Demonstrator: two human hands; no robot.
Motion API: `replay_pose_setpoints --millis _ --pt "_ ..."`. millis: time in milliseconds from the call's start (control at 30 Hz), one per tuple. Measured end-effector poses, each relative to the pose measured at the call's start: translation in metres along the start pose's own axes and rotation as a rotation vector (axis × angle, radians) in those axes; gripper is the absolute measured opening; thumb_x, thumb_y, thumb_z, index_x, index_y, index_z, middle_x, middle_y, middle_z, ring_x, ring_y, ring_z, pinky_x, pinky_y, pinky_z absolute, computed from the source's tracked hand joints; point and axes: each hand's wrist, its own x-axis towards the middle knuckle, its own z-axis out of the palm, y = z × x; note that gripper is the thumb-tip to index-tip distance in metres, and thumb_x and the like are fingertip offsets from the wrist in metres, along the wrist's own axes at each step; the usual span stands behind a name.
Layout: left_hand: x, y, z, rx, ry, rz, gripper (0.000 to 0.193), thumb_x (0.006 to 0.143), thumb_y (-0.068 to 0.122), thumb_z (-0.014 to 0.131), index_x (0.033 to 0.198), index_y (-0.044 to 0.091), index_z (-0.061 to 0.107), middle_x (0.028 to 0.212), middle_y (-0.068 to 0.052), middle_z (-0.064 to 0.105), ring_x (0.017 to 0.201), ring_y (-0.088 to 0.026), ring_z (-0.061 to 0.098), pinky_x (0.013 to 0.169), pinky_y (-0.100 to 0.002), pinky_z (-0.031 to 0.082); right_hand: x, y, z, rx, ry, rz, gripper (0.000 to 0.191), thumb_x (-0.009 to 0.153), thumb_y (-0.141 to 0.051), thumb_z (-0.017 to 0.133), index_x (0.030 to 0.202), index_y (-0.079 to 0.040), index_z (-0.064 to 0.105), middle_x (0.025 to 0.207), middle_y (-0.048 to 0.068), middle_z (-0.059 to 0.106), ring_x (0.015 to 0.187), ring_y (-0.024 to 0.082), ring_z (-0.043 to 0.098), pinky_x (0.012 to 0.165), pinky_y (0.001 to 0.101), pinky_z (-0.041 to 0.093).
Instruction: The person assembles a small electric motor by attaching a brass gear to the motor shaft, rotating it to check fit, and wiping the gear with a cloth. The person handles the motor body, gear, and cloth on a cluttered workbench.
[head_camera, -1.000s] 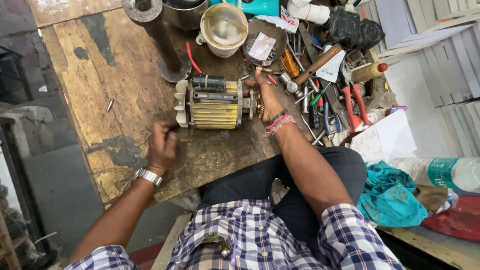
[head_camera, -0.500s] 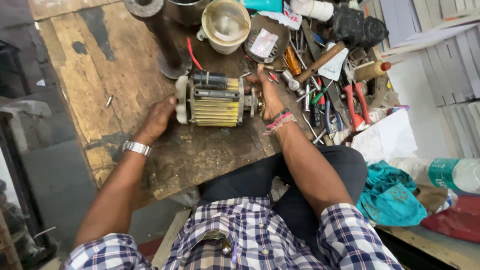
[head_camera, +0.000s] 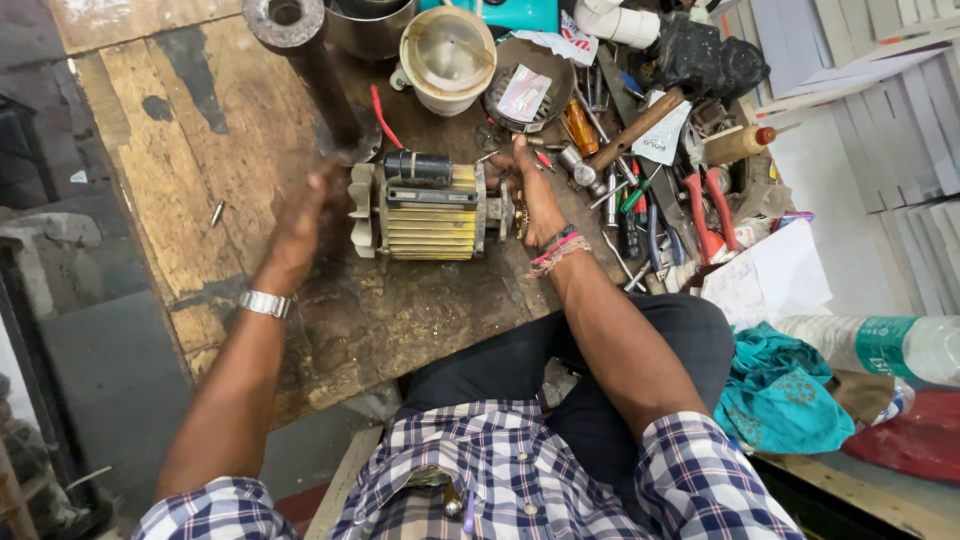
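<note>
Left hand (head_camera: 300, 225) has come up to the motor's (head_camera: 425, 212) fan end, fingers loose; right hand (head_camera: 535, 190) grips the shaft end. Brace both ends squarely on the workbench (head_camera: 180, 150).

Motor (head_camera: 428, 212) showed a yellow finned core, cream end fan and a black cylinder on top. Workbench (head_camera: 180, 150) was brown wood with dark stains. Shirt (head_camera: 520, 480) was blue, white and dark plaid; cloth (head_camera: 775, 395) teal. Pliers (head_camera: 708, 208) had red handles. Right hand (head_camera: 537, 195) wore wristbands, apparently pink; left hand (head_camera: 300, 225) a silver watch (head_camera: 264, 303).
</note>
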Motion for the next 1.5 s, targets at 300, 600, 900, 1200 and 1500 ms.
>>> replay_pose_setpoints --millis 300,600,900,1200,1500 --pt "-0.014 -0.015 0.000 -0.589 0.131 -0.478 0.086 0.105 0.073 0.035 0.148 0.000 0.051 0.081 -0.010 0.060 0.059 -0.019 0.057 0.053 -0.032 0.040 -0.003 0.007 -0.001 0.015 -0.002 -0.162 0.097 0.086 -0.078 0.048 0.148 -0.003 0.050 0.120 0.018 0.071 0.106 0.026 0.069 0.090 0.0404 0.058" --pt "-0.005 -0.007 0.016 -0.246 -0.057 -0.177 0.084 0.102 0.067 0.047 0.156 0.004 0.040 0.155 -0.012 0.051 0.139 -0.016 0.049 0.112 -0.033 0.039 -0.007 0.010 -0.004 -0.005 -0.106 -0.248 0.096 0.091 -0.076 0.043 0.154 -0.004 0.041 0.128 0.020 0.069 0.114 0.025 0.067 0.097 0.0395 0.056" --pt "-0.016 -0.014 -0.013 -0.846 0.095 -0.511 0.080 0.105 0.071 0.042 0.135 0.000 0.062 0.072 -0.008 0.068 0.043 -0.011 0.051 0.041 -0.025 0.039 -0.009 0.018 -0.008 0.094 -0.327 -0.471 0.091 0.099 -0.071 0.042 0.159 -0.005 0.031 0.142 0.020 0.060 0.126 0.028 0.061 0.111 0.0433 0.049" --pt "-0.005 0.002 0.037 -0.164 0.113 -0.229 0.072 0.103 0.056 0.054 0.151 0.003 0.046 0.149 -0.016 0.054 0.137 -0.024 0.051 0.116 -0.037 0.036 -0.013 0.017 -0.006 0.073 -0.316 -0.520 0.091 0.100 -0.072 0.044 0.160 -0.005 0.033 0.139 0.019 0.062 0.121 0.024 0.061 0.109 0.0397 0.048" --pt "0.009 0.001 0.071 0.010 0.273 -0.277 0.059 0.103 0.049 0.056 0.141 0.005 0.057 0.134 -0.014 0.067 0.125 -0.023 0.062 0.107 -0.035 0.045 -0.007 0.018 -0.016 0.134 -0.256 -0.482 0.099 0.094 -0.080 0.034 0.162 -0.006 0.027 0.140 0.020 0.062 0.125 0.028 0.060 0.106 0.0392 0.047"
